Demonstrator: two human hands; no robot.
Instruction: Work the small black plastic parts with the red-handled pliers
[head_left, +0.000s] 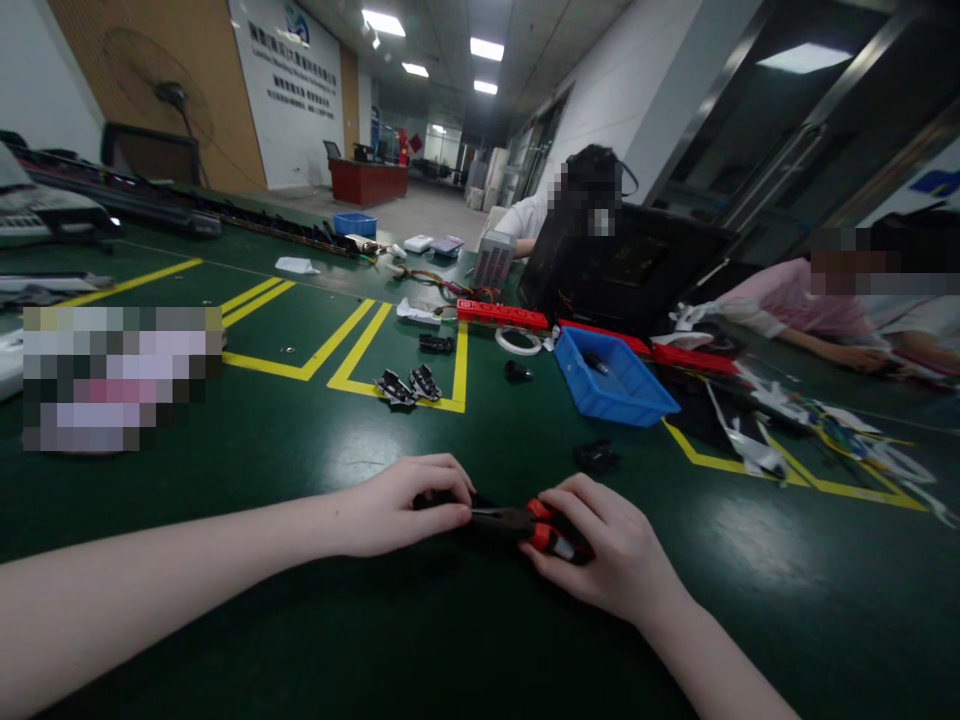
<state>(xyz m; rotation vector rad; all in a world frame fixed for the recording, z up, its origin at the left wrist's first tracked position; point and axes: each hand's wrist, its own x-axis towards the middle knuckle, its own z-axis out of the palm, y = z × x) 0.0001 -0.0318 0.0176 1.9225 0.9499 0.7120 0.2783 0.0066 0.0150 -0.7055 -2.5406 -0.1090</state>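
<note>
Both my hands rest on the dark green table point(300, 470) near its front edge. My right hand point(600, 545) is closed around the red and black handles of a pair of pliers point(540, 525), whose dark jaws point left. My left hand point(401, 505) is curled with its fingers pinched on a small black part point(439, 498) at the pliers' jaws. The part is mostly hidden by my fingers.
A blue bin point(611, 385) stands ahead to the right, with red strips point(502, 314), a tape ring point(518, 341) and small black parts point(409, 386) around it. Yellow lines mark the table. Two people sit at the far right side by a black box point(622, 270).
</note>
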